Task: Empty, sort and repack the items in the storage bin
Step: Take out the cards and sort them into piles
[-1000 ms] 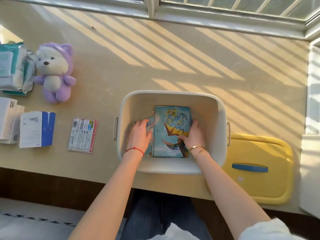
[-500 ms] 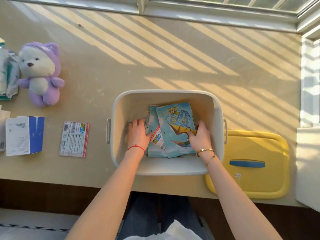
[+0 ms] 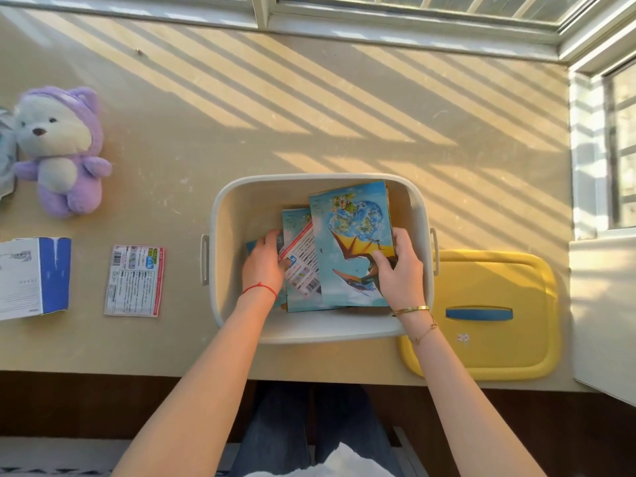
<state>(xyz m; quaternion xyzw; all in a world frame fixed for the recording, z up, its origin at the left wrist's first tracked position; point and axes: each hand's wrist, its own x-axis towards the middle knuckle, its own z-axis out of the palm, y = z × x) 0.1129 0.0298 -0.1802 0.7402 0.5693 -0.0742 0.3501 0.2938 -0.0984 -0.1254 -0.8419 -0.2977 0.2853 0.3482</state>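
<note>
A white storage bin (image 3: 241,197) stands on the tabletop near its front edge. Inside lies a fanned stack of thin blue picture booklets. My right hand (image 3: 401,270) grips the top booklet (image 3: 354,235) by its right edge and holds it tilted up toward the bin's right wall. My left hand (image 3: 263,265) presses on the lower booklets (image 3: 297,266) at the left of the stack; a red-edged one with a barcode shows between the two hands. The bin's floor under the stack is hidden.
The yellow lid (image 3: 495,315) with a blue handle lies right of the bin. To the left are a printed packet (image 3: 135,280), a white and blue box (image 3: 34,277) and a purple plush bear (image 3: 60,149). Window frames line the back and right.
My right hand has lifted and swung the top booklet to the right, which fans the stack open and uncovers the red-edged booklet. The left hand stays on the lower ones.
</note>
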